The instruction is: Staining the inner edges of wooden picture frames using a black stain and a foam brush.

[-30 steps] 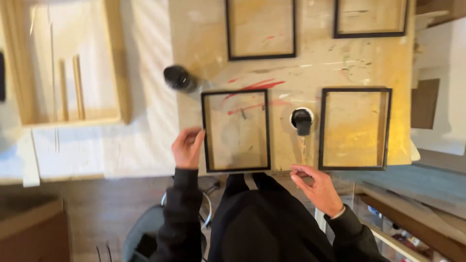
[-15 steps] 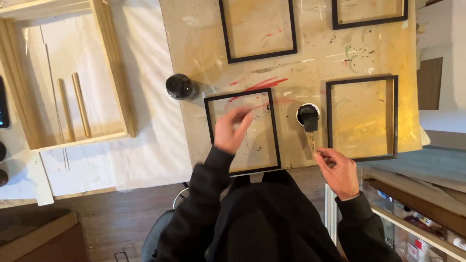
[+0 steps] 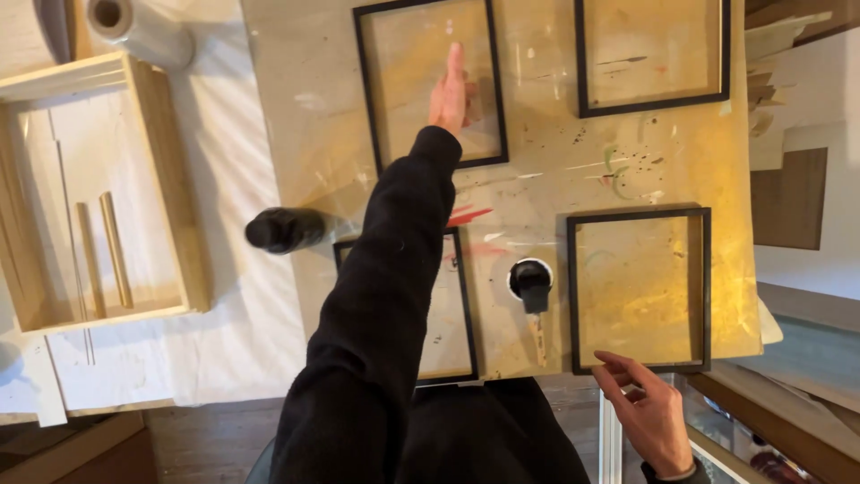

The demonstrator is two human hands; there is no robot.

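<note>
Fingers of the left hand (image 3: 451, 94) lie flat and empty on the far frame (image 3: 430, 85); the right hand (image 3: 647, 408), loosely open, hovers by the near frame (image 3: 639, 291). Its sleeve could knock the brush cup (image 3: 530, 280).

Left hand (image 3: 451, 92) far forward on an outstretched arm, fingers flat; right hand (image 3: 647, 408) low, fingers loosely curled

Art workshop: paint-stained board (image 3: 555, 170), 4 black frames (image 3: 638, 291), brush (image 3: 536, 305).

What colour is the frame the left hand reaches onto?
Black, a thin rectangular frame under the left hand, in the head view.
</note>
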